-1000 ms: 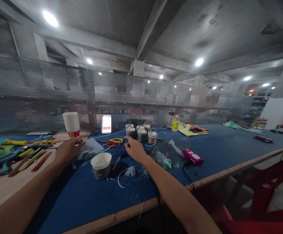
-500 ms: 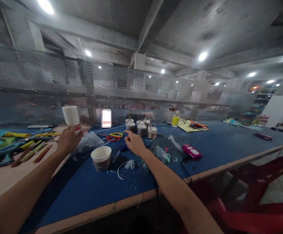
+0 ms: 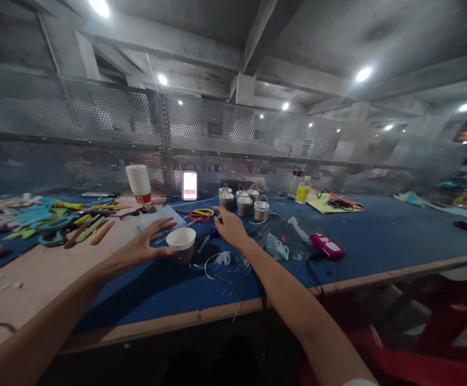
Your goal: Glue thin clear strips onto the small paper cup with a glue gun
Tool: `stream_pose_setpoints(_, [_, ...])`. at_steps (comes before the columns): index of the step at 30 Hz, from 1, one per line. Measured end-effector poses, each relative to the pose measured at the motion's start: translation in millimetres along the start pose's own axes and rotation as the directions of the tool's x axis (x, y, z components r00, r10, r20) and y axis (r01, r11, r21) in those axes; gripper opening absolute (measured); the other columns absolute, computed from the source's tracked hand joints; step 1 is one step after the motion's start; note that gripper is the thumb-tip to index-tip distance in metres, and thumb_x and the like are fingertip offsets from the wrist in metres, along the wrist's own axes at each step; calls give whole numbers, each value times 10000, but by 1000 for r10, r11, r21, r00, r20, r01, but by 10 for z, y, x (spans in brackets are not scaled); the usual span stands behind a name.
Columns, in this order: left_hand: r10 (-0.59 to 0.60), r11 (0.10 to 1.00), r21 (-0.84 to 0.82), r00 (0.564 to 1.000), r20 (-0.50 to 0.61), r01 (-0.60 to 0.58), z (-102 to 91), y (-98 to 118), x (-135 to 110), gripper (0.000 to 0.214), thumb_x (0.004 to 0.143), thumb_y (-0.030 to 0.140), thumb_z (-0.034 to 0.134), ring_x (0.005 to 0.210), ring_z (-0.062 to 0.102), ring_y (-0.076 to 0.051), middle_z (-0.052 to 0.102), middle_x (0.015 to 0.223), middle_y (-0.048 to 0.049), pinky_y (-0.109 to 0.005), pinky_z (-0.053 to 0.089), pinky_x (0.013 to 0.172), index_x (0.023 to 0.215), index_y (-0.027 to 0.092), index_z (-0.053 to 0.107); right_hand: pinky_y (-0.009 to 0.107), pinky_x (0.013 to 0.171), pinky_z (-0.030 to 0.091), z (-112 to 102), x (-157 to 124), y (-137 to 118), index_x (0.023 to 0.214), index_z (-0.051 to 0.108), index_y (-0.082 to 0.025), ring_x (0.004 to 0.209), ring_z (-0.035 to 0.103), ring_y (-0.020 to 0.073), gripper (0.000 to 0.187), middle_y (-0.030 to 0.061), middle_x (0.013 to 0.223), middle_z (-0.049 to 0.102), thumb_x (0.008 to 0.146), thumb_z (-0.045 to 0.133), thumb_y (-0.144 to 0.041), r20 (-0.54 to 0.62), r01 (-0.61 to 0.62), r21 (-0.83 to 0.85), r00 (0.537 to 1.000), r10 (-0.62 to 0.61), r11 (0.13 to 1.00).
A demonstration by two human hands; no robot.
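My left hand (image 3: pixel 145 246) hovers with fingers spread just left of a white paper cup (image 3: pixel 181 244) that stands on the blue bench top (image 3: pixel 362 246); the hand holds nothing. My right hand (image 3: pixel 228 226) reaches past the cup toward a red and yellow pair of scissors (image 3: pixel 201 214), its fingers loosely curled and empty as far as I can see. A stack of white cups with a red base (image 3: pixel 139 182) stands on the wooden board (image 3: pixel 36 273) behind my left hand. Several small buckets with wire handles (image 3: pixel 244 202) stand beyond my right hand.
Scissors and coloured tools (image 3: pixel 56 228) lie at the left. A pink device (image 3: pixel 327 245) with a black cable, a yellow bottle (image 3: pixel 303 190) and thin wire scraps (image 3: pixel 233 268) are on the bench. A perforated metal screen (image 3: pixel 76 139) closes the back. Red chairs (image 3: pixel 438 332) stand at the right.
My left hand let go of the cup stack, which stands on the board again, and came down open beside the single cup. The view shifted left. My right hand barely moved.
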State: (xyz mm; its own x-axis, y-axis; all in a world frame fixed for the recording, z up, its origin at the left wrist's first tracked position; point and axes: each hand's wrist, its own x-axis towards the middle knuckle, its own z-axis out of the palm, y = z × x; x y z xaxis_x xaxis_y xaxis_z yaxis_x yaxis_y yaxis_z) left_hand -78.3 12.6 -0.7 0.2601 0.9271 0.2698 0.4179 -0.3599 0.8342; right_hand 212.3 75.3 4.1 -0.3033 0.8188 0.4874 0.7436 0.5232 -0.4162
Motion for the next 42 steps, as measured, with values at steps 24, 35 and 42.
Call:
stream_pose_setpoints(24, [-177,946,-302,967,-182,117,354,354,-130,661,531,339,1000,1086,751,-359,817,1062,-99,-487,564,991,1112,202,717,325,1069,519,38,71,24,1278,711,-170,1072,705,177,564,76,1142,725,846,419,46,-133,144,316,985,-106,938])
stream_pose_setpoints(35, [-238,799,-587,965,-107,132,325,305,-112,544,645,293,974,1296,699,-344,823,1255,-83,-445,521,1160,1159,242,804,329,1000,550,12,56,-13,1143,777,-211,1030,689,187,309,60,1115,720,932,601,-70,-181,179,380,976,-117,908])
stream_pose_setpoints(42, [-168,692,-696,981,99,189,275,291,69,497,795,336,874,1271,714,-308,802,1309,-104,-423,500,1176,1267,211,776,304,962,543,33,60,3,1036,808,-200,994,697,189,150,61,1032,734,974,677,-160,-241,220,390,962,-131,894])
